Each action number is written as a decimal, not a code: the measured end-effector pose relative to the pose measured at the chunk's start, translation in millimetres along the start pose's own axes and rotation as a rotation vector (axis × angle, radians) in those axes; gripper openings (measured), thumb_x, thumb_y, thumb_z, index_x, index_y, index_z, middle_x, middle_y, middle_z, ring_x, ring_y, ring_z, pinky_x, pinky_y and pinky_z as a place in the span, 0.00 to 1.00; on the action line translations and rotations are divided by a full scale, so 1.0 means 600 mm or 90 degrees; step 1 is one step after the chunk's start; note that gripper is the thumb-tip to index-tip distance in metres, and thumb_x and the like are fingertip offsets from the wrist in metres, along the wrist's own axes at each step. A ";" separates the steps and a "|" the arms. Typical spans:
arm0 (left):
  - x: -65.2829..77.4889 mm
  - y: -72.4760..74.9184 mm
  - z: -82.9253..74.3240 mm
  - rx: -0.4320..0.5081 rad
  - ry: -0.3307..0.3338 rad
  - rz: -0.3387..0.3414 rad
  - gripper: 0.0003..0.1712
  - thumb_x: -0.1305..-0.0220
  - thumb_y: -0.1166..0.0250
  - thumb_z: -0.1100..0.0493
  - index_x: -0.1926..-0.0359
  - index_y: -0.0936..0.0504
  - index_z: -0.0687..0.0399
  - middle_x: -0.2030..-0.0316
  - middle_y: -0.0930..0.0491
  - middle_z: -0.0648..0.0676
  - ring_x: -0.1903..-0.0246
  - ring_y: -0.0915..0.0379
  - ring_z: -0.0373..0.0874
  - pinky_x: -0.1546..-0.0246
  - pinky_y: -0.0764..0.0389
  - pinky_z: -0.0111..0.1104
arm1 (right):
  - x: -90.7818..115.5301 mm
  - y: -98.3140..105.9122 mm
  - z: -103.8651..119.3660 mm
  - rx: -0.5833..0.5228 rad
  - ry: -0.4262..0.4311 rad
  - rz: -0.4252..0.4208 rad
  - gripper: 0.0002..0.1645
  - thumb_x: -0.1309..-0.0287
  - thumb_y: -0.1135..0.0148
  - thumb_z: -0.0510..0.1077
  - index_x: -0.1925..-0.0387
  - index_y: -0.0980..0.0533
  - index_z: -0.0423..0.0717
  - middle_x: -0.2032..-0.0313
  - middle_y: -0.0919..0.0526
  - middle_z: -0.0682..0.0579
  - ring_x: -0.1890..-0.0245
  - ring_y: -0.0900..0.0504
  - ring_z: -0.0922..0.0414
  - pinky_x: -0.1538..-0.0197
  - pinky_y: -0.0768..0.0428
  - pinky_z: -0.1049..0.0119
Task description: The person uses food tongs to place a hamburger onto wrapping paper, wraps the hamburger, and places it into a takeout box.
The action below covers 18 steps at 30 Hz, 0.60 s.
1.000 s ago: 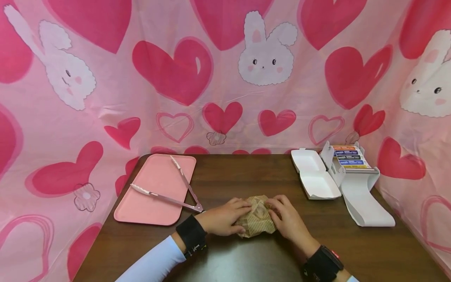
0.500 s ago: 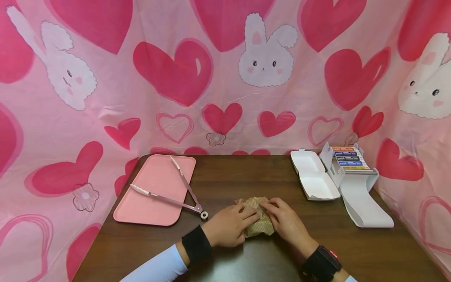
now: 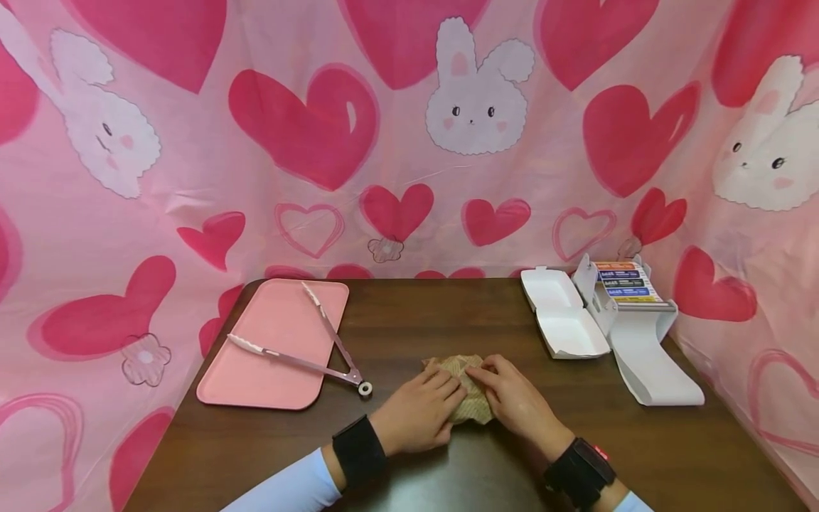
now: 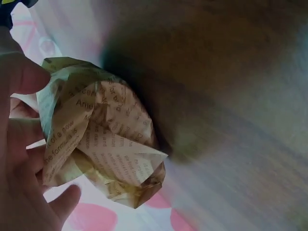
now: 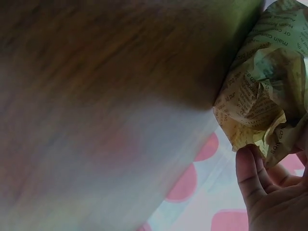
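A bundle in brown, newsprint-patterned wrapping paper [image 3: 475, 400] sits on the table at front centre. What is inside cannot be seen. My left hand [image 3: 419, 409] holds its left side, fingers over the top; in the left wrist view, thumb and fingers lie along one side of the folded bundle [image 4: 103, 130]. On the opposite side, my right hand [image 3: 520, 405] grips the paper with bent fingers near the top folds. The right wrist view shows its fingers [image 5: 248, 166] at a crumpled, gathered end of the paper [image 5: 262, 91].
A pink tray [image 3: 269, 377] stands at the left, with spread tongs [image 3: 329, 331] lying across it and onto the table [image 3: 409, 313]. At the right are an open white takeaway box [image 3: 569, 331] and a dispenser [image 3: 623, 284] with a white strip [image 3: 655, 363] hanging out.
My left hand has shifted nearer to me and further over the bundle's top. My right fingers have moved slightly inward on the paper. The head view has turned a little to the right.
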State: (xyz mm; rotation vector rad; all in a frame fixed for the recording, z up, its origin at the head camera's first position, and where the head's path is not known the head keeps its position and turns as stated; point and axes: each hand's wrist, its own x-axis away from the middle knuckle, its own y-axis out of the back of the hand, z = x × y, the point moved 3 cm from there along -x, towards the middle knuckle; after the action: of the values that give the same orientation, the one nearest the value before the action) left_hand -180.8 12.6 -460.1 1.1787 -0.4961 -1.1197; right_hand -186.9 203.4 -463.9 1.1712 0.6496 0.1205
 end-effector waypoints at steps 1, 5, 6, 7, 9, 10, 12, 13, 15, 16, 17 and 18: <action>0.000 -0.001 -0.001 0.004 -0.002 -0.001 0.32 0.37 0.39 0.39 0.37 0.24 0.50 0.41 0.23 0.49 0.39 0.29 0.45 0.32 0.32 0.39 | 0.000 0.000 0.000 0.001 0.005 -0.005 0.24 0.43 0.32 0.30 0.46 0.16 0.49 0.55 0.23 0.50 0.55 0.22 0.54 0.55 0.19 0.58; 0.000 -0.001 -0.003 0.016 -0.005 0.004 0.32 0.33 0.40 0.38 0.37 0.24 0.52 0.40 0.22 0.51 0.38 0.28 0.44 0.33 0.31 0.37 | 0.001 0.004 0.000 -0.011 0.023 -0.031 0.21 0.43 0.32 0.31 0.47 0.15 0.47 0.55 0.22 0.50 0.55 0.21 0.55 0.54 0.19 0.57; 0.000 -0.002 -0.004 0.015 -0.005 0.005 0.31 0.32 0.41 0.38 0.37 0.24 0.52 0.40 0.22 0.51 0.38 0.28 0.44 0.33 0.31 0.37 | 0.003 0.007 -0.002 -0.017 0.021 -0.038 0.21 0.43 0.32 0.32 0.47 0.15 0.46 0.56 0.22 0.50 0.55 0.21 0.55 0.54 0.19 0.57; -0.001 -0.003 -0.004 0.012 -0.005 0.004 0.31 0.31 0.41 0.38 0.37 0.24 0.52 0.40 0.22 0.51 0.38 0.28 0.44 0.33 0.31 0.37 | 0.004 0.012 -0.007 -0.023 0.013 -0.046 0.20 0.42 0.32 0.33 0.47 0.15 0.46 0.56 0.21 0.50 0.56 0.21 0.55 0.54 0.19 0.57; -0.001 -0.003 -0.005 0.007 -0.002 0.000 0.30 0.30 0.41 0.39 0.37 0.23 0.51 0.41 0.22 0.50 0.39 0.28 0.44 0.34 0.30 0.37 | 0.007 0.027 -0.024 -0.034 -0.017 -0.070 0.19 0.41 0.32 0.34 0.47 0.16 0.44 0.56 0.20 0.49 0.56 0.20 0.54 0.54 0.19 0.55; -0.001 -0.004 -0.005 0.005 0.001 -0.002 0.29 0.30 0.41 0.39 0.37 0.23 0.51 0.41 0.22 0.50 0.39 0.28 0.43 0.34 0.30 0.37 | 0.009 0.038 -0.037 -0.035 -0.042 -0.081 0.18 0.40 0.32 0.35 0.47 0.16 0.43 0.56 0.19 0.48 0.56 0.19 0.53 0.54 0.19 0.53; -0.001 -0.006 -0.004 -0.002 0.005 -0.008 0.29 0.30 0.41 0.40 0.37 0.23 0.51 0.42 0.22 0.50 0.40 0.27 0.43 0.35 0.29 0.36 | 0.015 0.065 -0.073 -0.028 -0.108 -0.106 0.17 0.38 0.34 0.36 0.47 0.17 0.41 0.56 0.19 0.45 0.57 0.19 0.49 0.55 0.21 0.50; 0.000 -0.006 -0.004 -0.004 0.007 -0.011 0.28 0.30 0.41 0.40 0.37 0.23 0.51 0.42 0.22 0.50 0.40 0.27 0.43 0.35 0.29 0.36 | 0.019 0.082 -0.096 -0.022 -0.144 -0.117 0.16 0.38 0.35 0.36 0.48 0.17 0.39 0.57 0.18 0.43 0.58 0.19 0.47 0.55 0.22 0.48; 0.000 -0.007 -0.002 -0.008 0.009 -0.017 0.28 0.30 0.40 0.41 0.38 0.23 0.51 0.43 0.22 0.49 0.41 0.27 0.43 0.35 0.29 0.36 | 0.032 0.119 -0.147 -0.003 -0.222 -0.135 0.15 0.36 0.37 0.37 0.50 0.17 0.35 0.57 0.18 0.37 0.58 0.20 0.41 0.55 0.24 0.44; 0.001 -0.007 -0.002 -0.010 0.010 -0.019 0.28 0.30 0.40 0.41 0.38 0.23 0.51 0.44 0.22 0.49 0.41 0.27 0.43 0.35 0.30 0.36 | 0.042 0.138 -0.174 0.011 -0.268 -0.134 0.16 0.36 0.39 0.38 0.50 0.18 0.34 0.56 0.19 0.33 0.57 0.20 0.37 0.54 0.25 0.42; 0.001 -0.007 -0.001 -0.011 0.011 -0.022 0.28 0.31 0.40 0.41 0.38 0.23 0.51 0.44 0.22 0.49 0.41 0.28 0.43 0.35 0.30 0.36 | 0.053 0.156 -0.203 0.031 -0.304 -0.133 0.17 0.36 0.41 0.39 0.50 0.18 0.32 0.56 0.19 0.29 0.57 0.21 0.34 0.55 0.26 0.40; 0.002 -0.007 -0.001 -0.011 0.011 -0.024 0.27 0.31 0.40 0.41 0.38 0.23 0.51 0.44 0.22 0.49 0.42 0.27 0.43 0.35 0.29 0.36 | 0.066 0.174 -0.233 0.043 -0.346 -0.117 0.19 0.35 0.43 0.40 0.50 0.19 0.30 0.54 0.20 0.26 0.56 0.22 0.30 0.55 0.27 0.38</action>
State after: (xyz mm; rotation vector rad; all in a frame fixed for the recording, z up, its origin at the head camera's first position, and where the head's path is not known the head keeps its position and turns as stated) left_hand -181.7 12.0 -464.0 1.1863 -0.4511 -1.1429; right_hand -204.0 375.9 -420.5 1.1376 0.2775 -0.3685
